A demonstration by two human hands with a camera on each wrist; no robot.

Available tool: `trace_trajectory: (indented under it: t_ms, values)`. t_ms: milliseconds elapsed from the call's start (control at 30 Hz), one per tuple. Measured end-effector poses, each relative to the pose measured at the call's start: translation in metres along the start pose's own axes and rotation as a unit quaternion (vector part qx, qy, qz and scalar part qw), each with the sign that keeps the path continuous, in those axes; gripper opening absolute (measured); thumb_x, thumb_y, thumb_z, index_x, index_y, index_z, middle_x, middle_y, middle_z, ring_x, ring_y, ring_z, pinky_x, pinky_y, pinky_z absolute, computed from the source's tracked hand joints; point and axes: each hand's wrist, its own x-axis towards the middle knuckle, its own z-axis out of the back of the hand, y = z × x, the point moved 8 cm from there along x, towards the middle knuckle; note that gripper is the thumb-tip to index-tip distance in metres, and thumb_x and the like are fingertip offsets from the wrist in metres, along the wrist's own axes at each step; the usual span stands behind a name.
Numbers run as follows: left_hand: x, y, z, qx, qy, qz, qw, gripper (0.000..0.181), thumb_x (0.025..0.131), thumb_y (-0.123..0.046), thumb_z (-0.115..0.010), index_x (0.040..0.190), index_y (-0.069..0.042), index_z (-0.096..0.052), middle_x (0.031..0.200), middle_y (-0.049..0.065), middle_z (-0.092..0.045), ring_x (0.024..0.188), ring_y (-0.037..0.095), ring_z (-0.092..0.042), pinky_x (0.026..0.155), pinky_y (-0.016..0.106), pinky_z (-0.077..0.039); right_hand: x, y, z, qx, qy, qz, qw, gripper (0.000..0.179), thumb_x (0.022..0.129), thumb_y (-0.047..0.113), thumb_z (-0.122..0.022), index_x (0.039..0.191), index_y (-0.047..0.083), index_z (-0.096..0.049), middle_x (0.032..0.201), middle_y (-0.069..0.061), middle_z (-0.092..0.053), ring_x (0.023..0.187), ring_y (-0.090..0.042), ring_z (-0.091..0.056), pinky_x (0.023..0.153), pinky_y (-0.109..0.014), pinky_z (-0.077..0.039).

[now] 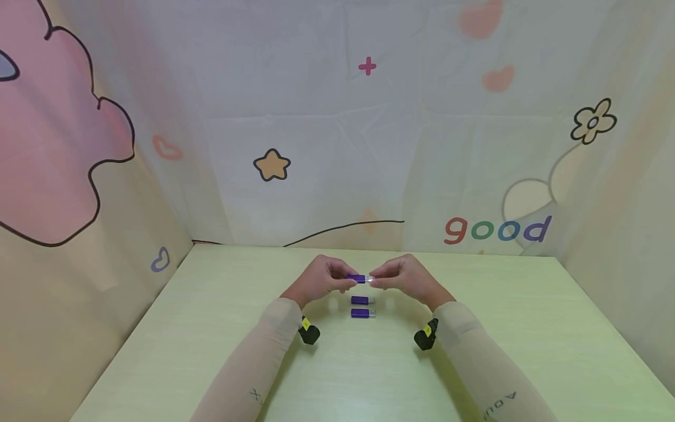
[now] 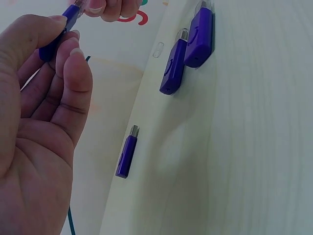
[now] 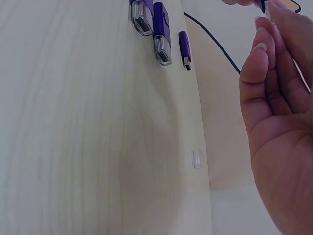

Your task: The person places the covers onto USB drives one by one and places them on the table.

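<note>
My left hand [image 1: 321, 281] grips a purple USB stick [image 1: 358, 279] between thumb and fingers, raised above the table. From the other side my right hand [image 1: 411, 280] pinches the clear cap at the stick's plug end; fingertips partly cover it. Nearer to me, two more purple sticks with clear caps lie side by side, a middle stick [image 1: 360, 300] and a front stick [image 1: 361, 313]. A further stick [image 2: 127, 154] with a bare metal plug appears in the left wrist view near the table's back edge. In the right wrist view a loose clear cap [image 3: 197, 159] lies near that edge.
The pale wooden table [image 1: 337, 375] ends at a printed cloth backdrop [image 1: 316, 117], with cloth walls on both sides. Small black devices with yellow marks, a left one [image 1: 309, 333] and a right one [image 1: 426, 335], sit at the wrists.
</note>
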Motion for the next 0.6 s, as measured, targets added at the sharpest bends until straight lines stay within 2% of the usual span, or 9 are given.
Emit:
trace_trajectory:
  t_ms: [367, 600]
  values:
    - [0.002, 0.001, -0.001, 0.003, -0.001, -0.003, 1.0000, 0.011, 0.089, -0.018, -0.081, 0.100, -0.015, -0.081, 0.092, 0.002, -0.077, 0.074, 0.016, -0.065, 0.076, 0.047, -0.058, 0.001, 0.004, -0.002, -0.002, -0.002, -0.007, 1.0000, 0.023, 0.088, 0.018, -0.082, 0.108, 0.008, -0.081, 0.105, -0.007, -0.079, 0.093, -0.019, -0.072, 0.087, -0.034, -0.058]
    - [0.002, 0.002, -0.003, -0.007, -0.001, -0.005, 1.0000, 0.012, 0.089, -0.016, -0.081, 0.100, -0.013, -0.081, 0.092, 0.003, -0.078, 0.074, 0.015, -0.065, 0.074, 0.041, -0.057, -0.010, 0.025, -0.005, -0.005, 0.001, -0.003, 1.0000, 0.022, 0.089, 0.016, -0.081, 0.108, 0.004, -0.080, 0.104, -0.008, -0.079, 0.091, -0.019, -0.071, 0.085, -0.033, -0.057]
